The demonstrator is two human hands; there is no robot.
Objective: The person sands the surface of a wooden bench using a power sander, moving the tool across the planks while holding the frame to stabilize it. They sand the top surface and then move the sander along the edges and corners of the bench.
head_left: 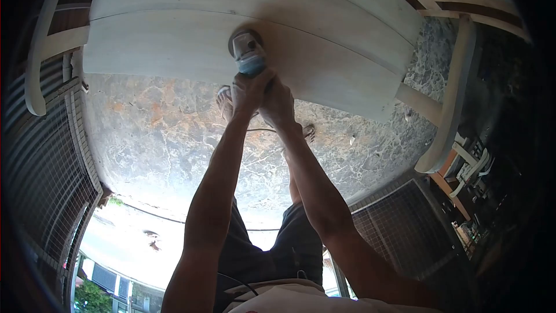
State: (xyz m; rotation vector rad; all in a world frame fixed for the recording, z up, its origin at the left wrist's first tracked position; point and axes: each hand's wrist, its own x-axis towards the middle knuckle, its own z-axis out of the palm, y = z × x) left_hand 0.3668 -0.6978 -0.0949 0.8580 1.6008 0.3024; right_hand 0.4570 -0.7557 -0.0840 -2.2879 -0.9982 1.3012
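Both of my hands are wrapped round a blue and grey angle grinder (249, 58), stretched out ahead of me. My left hand (249, 93) appears on the left side of the tool's body, and my right hand (278, 101) is close against it on the right. The round disc at the grinder's far end lies over a wide pale wooden panel (162, 40) made of joined boards. Brownish smudges show on the wood right of the disc. Whether the disc touches the surface cannot be made out.
My bare feet stand on a stained concrete floor (156, 133) below the panel's near edge. Curved wooden pieces (454, 98) rise at the right and left. Wire mesh panels (399, 229) flank the floor. A dark cord runs near my feet.
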